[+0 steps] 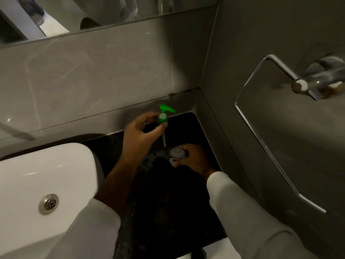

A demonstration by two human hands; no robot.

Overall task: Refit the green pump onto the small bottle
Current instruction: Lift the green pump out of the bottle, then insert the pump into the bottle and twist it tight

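Note:
The green pump (164, 114) hangs in the air, pinched at its collar by my left hand (141, 132). Its clear dip tube points down, and the tube's tip ends just above and left of the bottle's open mouth. The small pale bottle (177, 153) stands on the black countertop (168, 202), and my right hand (194, 158) wraps around its body from the right. Most of the bottle is hidden by that hand and by shadow. Pump and bottle are apart.
A white sink (44, 184) with a metal drain (49, 203) sits to the left. Grey tiled walls close the corner behind and to the right. A chrome towel holder (306, 83) juts from the right wall. A mirror (93, 14) runs along the top.

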